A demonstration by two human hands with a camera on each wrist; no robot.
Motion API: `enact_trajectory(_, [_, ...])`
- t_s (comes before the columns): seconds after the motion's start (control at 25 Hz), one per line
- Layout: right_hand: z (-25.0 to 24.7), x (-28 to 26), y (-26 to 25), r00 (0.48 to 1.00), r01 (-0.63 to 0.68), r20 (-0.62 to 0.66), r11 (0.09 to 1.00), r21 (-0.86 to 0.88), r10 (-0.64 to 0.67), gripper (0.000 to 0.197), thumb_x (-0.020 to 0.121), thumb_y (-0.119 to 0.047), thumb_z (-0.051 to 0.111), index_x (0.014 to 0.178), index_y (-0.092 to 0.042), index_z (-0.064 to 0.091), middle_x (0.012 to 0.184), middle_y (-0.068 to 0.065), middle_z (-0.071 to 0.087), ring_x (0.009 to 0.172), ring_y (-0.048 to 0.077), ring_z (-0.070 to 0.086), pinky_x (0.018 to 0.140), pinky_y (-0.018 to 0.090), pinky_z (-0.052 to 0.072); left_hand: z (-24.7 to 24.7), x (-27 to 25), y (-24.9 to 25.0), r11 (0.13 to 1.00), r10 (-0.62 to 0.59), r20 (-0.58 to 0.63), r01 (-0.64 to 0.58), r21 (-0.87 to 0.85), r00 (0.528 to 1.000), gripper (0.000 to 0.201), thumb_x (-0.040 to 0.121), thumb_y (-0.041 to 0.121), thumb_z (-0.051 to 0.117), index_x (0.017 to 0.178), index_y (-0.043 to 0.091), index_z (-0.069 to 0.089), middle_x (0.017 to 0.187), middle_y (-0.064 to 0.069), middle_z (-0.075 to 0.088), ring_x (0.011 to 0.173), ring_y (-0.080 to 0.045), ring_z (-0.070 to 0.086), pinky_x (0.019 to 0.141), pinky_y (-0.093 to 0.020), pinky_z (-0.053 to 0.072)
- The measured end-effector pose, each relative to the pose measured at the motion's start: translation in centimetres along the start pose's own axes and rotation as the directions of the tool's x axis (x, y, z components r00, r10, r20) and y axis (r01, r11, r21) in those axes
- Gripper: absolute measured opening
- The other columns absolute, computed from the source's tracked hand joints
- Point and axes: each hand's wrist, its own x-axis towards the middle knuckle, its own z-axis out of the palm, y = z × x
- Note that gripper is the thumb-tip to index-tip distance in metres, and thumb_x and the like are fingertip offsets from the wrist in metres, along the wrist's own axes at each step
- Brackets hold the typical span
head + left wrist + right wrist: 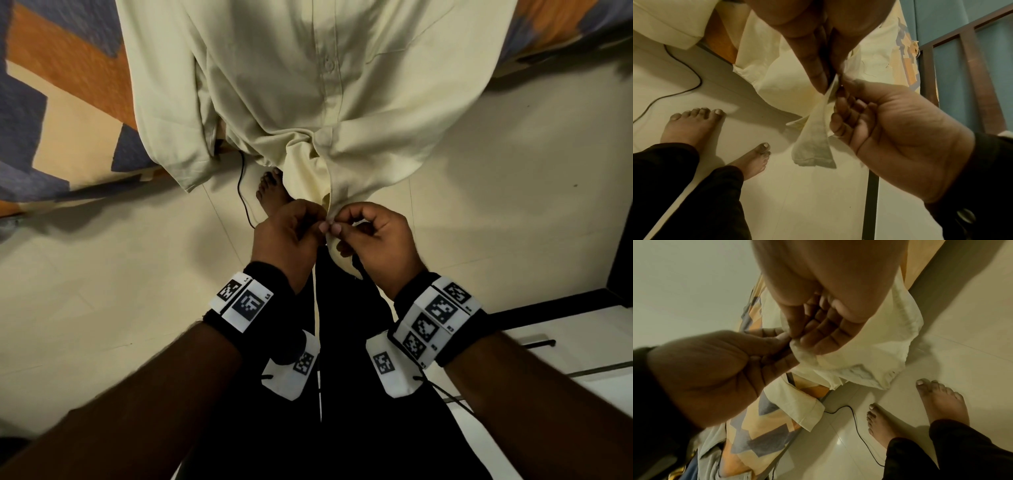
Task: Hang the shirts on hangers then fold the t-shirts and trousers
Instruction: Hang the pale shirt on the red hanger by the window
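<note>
Fingers (337,229) pinched on shirt (308,85) hem

Bare floor (102,274) lies open left and right of the hands; bed (51,102) and draped shirt (308,85) block the far side; a cable (241,192) trails near the foot (272,192).

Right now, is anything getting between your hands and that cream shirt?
Nothing visible does. The left hand and the right hand both already pinch the lower front edge of the shirt, which drapes off the bed. No hanger is in view.
</note>
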Motion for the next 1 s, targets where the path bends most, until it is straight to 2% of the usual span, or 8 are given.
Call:
enact_trajectory(0.2, [-1.2, 1.2, -1.2, 0.984, -0.026, 0.175, 1.0, 0.018, 0.022, 0.017, 0.09, -0.001, 0.06, 0.079, -0.013, 0.058, 0.063, -0.001, 0.052, 0.049, 0.011, 0.044, 0.048, 0.024, 0.038, 0.7, 1.9, 0.9, 0.998, 0.057, -0.036, -0.057, 0.012, 0.998, 0.03, 0.077, -0.004, 0.061, 0.078, 0.026, 0.054, 0.068, 0.01, 0.061, 0.07, -0.01, 0.059, 0.072, -0.029, 0.048])
enact_trajectory(0.32, [-3.7, 2.9, -3.1, 0.99, 0.113, 0.105, 0.976, -0.186, -0.095, 0.015, 0.089, -0.01, 0.065, 0.079, -0.022, 0.063, 0.071, -0.01, 0.06, 0.056, 0.006, 0.053, 0.055, 0.021, 0.043, -0.7, 4.5, 3.0, 0.981, 0.148, 0.003, -0.147, 0.129, 0.989, 0.034, 0.079, 0.009, 0.064, 0.1, 0.035, 0.054, 0.082, 0.009, 0.065, 0.083, -0.019, 0.062, 0.079, -0.038, 0.052])
enact_trajectory(0.44, [-6.9, 6.5, -7.9, 0.958, 0.279, 0.039, 0.887, -0.368, -0.285, 0.014, 0.087, -0.014, 0.068, 0.079, -0.024, 0.064, 0.077, -0.008, 0.062, 0.065, 0.016, 0.057, 0.065, 0.026, 0.047, -4.7, 9.6, 6.0, 0.893, 0.343, -0.121, -0.283, 0.35, 0.932, 0.029, 0.084, 0.011, 0.062, 0.111, 0.021, 0.061, 0.103, -0.002, 0.063, 0.091, -0.021, 0.06, 0.086, -0.032, 0.049])
enact_trajectory(0.52, [-8.1, 9.9, -12.5, 0.903, 0.402, 0.054, 0.796, -0.453, -0.426, 0.011, 0.087, -0.016, 0.067, 0.08, -0.023, 0.065, 0.077, -0.01, 0.061, 0.067, 0.012, 0.056, 0.068, 0.023, 0.045, -7.3, 14.3, 8.2, 0.76, 0.495, -0.18, -0.324, 0.564, 0.85, 0.032, 0.083, 0.014, 0.061, 0.115, 0.014, 0.062, 0.117, -0.01, 0.058, 0.104, -0.031, 0.056, 0.091, -0.033, 0.041])
enact_trajectory(0.6, [-8.6, 13.6, -17.8, 0.824, 0.509, 0.119, 0.631, -0.586, -0.555, 0.005, 0.088, -0.016, 0.066, 0.083, -0.018, 0.066, 0.079, -0.008, 0.058, 0.071, 0.009, 0.054, 0.07, 0.021, 0.044, -9.4, 19.1, 10.5, 0.684, 0.528, -0.232, -0.248, 0.686, 0.817, 0.042, 0.082, 0.022, 0.064, 0.123, 0.017, 0.058, 0.135, -0.013, 0.048, 0.118, -0.036, 0.047, 0.096, -0.039, 0.039])
enact_trajectory(0.8, [-7.9, 20.3, -26.5, 0.76, 0.541, 0.289, 0.321, -0.777, -0.582, 0.006, 0.089, -0.017, 0.061, 0.087, -0.014, 0.066, 0.087, -0.003, 0.053, 0.08, 0.016, 0.052, 0.072, 0.03, 0.041, -11.8, 25.7, 13.1, 0.601, 0.372, -0.157, -0.109, 0.792, 0.915, 0.052, 0.088, 0.045, 0.054, 0.135, 0.026, 0.043, 0.151, -0.01, 0.028, 0.135, -0.031, 0.03, 0.107, -0.048, 0.032])
enact_trajectory(0.92, [-6.4, 23.7, -30.7, 0.689, 0.535, 0.329, 0.147, -0.832, -0.646, 0.011, 0.09, -0.02, 0.058, 0.092, -0.012, 0.065, 0.092, 0.005, 0.055, 0.087, 0.026, 0.054, 0.074, 0.034, 0.042, -13.9, 27.6, 15.3, 0.588, 0.384, -0.149, -0.117, 0.8, 0.911, 0.041, 0.091, 0.044, 0.052, 0.128, 0.027, 0.048, 0.147, -0.006, 0.033, 0.133, -0.03, 0.033, 0.103, -0.049, 0.029])
enact_trajectory(1.0, [-6.0, 25.4, -32.9, 0.685, 0.505, 0.313, 0.119, -0.855, -0.658, 0.018, 0.091, -0.026, 0.058, 0.099, -0.011, 0.063, 0.1, 0.012, 0.056, 0.092, 0.035, 0.055, 0.076, 0.04, 0.044, -15.8, 29.7, 17.2, 0.605, 0.356, -0.128, -0.124, 0.786, 0.926, 0.035, 0.093, 0.043, 0.05, 0.123, 0.025, 0.051, 0.137, -0.005, 0.043, 0.125, -0.031, 0.041, 0.099, -0.047, 0.03])
